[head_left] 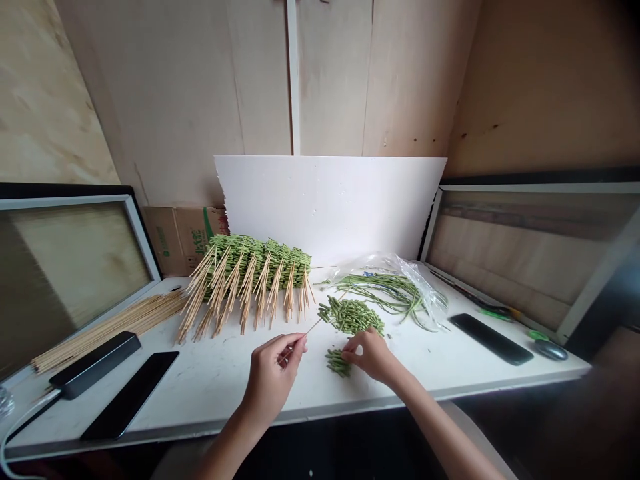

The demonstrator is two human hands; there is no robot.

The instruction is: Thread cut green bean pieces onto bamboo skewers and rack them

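My left hand [274,371] pinches a thin bamboo skewer [313,327] that points up and right toward a heap of cut green bean pieces [351,315]. Closed fingers of my right hand [371,353] rest on a small bunch of bean pieces [338,363] lying on the white table [210,380]. Behind, a big stack of finished bean skewers [250,273] lies with the stick ends toward me.
Loose bare skewers [110,327] lie at the left beside a black box [95,363] and a dark phone [131,395]. Whole long beans [390,290] sit on a clear plastic bag at the right, near a black remote [493,339] and a mouse [550,349].
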